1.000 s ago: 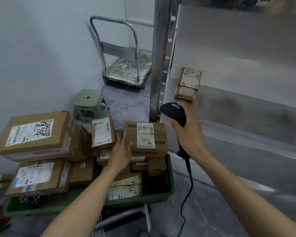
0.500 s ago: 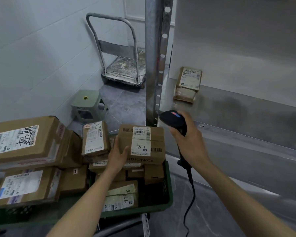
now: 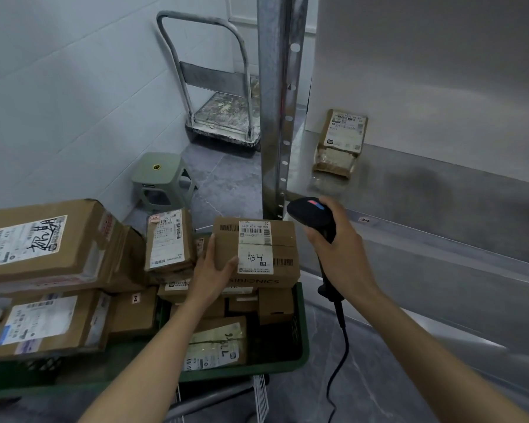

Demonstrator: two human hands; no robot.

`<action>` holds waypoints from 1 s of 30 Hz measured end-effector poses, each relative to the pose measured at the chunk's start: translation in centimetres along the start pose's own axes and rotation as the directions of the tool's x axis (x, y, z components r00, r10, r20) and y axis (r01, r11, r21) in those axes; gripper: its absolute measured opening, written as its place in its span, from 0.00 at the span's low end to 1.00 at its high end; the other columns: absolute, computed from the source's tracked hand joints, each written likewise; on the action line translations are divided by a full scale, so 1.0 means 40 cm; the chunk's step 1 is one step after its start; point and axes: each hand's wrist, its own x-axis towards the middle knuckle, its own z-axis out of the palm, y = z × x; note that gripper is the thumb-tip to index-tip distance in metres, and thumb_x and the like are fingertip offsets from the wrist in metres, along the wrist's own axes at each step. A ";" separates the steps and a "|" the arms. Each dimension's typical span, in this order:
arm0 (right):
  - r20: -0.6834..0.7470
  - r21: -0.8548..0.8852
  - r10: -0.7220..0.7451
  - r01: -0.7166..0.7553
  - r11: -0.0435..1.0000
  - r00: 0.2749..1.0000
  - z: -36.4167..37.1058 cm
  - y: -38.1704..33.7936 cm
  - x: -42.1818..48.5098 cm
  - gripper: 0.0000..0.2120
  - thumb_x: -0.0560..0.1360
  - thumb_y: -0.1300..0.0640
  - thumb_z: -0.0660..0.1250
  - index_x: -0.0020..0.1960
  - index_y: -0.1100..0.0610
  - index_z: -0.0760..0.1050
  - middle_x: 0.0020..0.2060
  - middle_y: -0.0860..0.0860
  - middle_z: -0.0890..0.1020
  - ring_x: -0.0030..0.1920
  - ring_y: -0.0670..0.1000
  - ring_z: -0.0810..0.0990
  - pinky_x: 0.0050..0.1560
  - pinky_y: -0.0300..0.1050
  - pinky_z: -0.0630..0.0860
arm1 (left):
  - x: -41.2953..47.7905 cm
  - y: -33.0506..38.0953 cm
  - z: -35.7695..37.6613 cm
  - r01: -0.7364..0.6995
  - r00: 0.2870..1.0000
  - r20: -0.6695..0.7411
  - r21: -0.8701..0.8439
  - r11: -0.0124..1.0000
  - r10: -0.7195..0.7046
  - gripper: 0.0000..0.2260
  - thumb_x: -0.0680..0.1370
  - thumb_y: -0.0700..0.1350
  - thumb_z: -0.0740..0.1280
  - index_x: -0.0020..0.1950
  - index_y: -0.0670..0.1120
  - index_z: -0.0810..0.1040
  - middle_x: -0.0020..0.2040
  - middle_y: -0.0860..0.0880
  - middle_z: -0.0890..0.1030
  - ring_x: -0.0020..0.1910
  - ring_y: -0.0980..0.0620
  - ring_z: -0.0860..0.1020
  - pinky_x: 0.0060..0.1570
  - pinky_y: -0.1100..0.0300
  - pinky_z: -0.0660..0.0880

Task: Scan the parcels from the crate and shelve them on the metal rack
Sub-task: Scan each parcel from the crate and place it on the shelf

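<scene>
Parcels fill the dark green plastic crate (image 3: 300, 355) at seven o'clock in the head view, brown cardboard boxes stacked several deep. On top of the pile, near the centre, lies the brown cardboard parcel with a white label marked "A34" (image 3: 257, 254); the left hand (image 3: 211, 277) has its grip closed on that parcel's left edge, thumb on the top face. Just at three o'clock of it, the right hand (image 3: 339, 257) is wrapped tight round the handle of the black corded handheld scanner (image 3: 313, 215), whose head points towards the parcel. The grey metal rack (image 3: 440, 209) spans the right side, its upright post at twelve o'clock; a small brown labelled packet (image 3: 339, 145) lies on its shelf at one o'clock.
</scene>
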 end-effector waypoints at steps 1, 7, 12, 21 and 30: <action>0.002 0.003 0.000 0.000 1.000 1.000 0.001 0.002 0.000 0.23 0.77 0.59 0.66 0.70 0.51 0.65 0.59 0.48 0.76 0.52 0.46 0.76 0.44 0.25 0.72 | 0.000 0.001 0.000 -0.008 1.000 0.003 -0.016 1.000 0.008 0.39 0.75 0.66 0.61 0.78 0.57 0.45 0.77 0.46 0.59 0.73 0.41 0.63 0.67 0.41 0.66; 0.007 0.027 0.021 -0.021 0.999 1.000 0.010 0.016 0.003 0.23 0.77 0.60 0.65 0.71 0.53 0.65 0.57 0.45 0.75 0.50 0.36 0.75 0.46 0.24 0.70 | 0.004 -0.002 0.008 -0.010 1.000 0.010 -0.065 0.998 0.010 0.39 0.73 0.70 0.58 0.78 0.58 0.45 0.78 0.47 0.57 0.75 0.41 0.60 0.70 0.39 0.61; 0.000 0.026 0.040 -0.040 0.999 0.999 0.019 0.026 0.006 0.24 0.77 0.60 0.66 0.71 0.54 0.65 0.58 0.47 0.75 0.52 0.43 0.75 0.46 0.23 0.70 | 0.011 -0.002 0.014 0.022 1.000 -0.001 -0.091 0.996 -0.022 0.32 0.79 0.58 0.62 0.78 0.60 0.47 0.77 0.49 0.59 0.74 0.41 0.62 0.69 0.43 0.61; -0.012 0.031 0.046 -0.045 0.998 0.999 0.023 0.031 0.008 0.24 0.78 0.60 0.66 0.72 0.54 0.65 0.58 0.47 0.75 0.50 0.39 0.75 0.45 0.24 0.70 | 0.000 0.017 0.018 0.048 0.999 -0.006 -0.191 0.980 -0.050 0.39 0.73 0.65 0.64 0.77 0.61 0.47 0.75 0.50 0.64 0.69 0.43 0.69 0.64 0.42 0.71; -0.018 0.047 0.050 -0.049 0.998 0.999 0.028 0.032 0.001 0.23 0.78 0.61 0.65 0.71 0.53 0.65 0.51 0.42 0.75 0.46 0.31 0.75 0.40 0.26 0.72 | -0.020 0.022 0.025 0.004 0.999 -0.052 -0.249 0.968 -0.018 0.36 0.76 0.60 0.64 0.78 0.57 0.48 0.75 0.49 0.66 0.69 0.46 0.70 0.63 0.46 0.72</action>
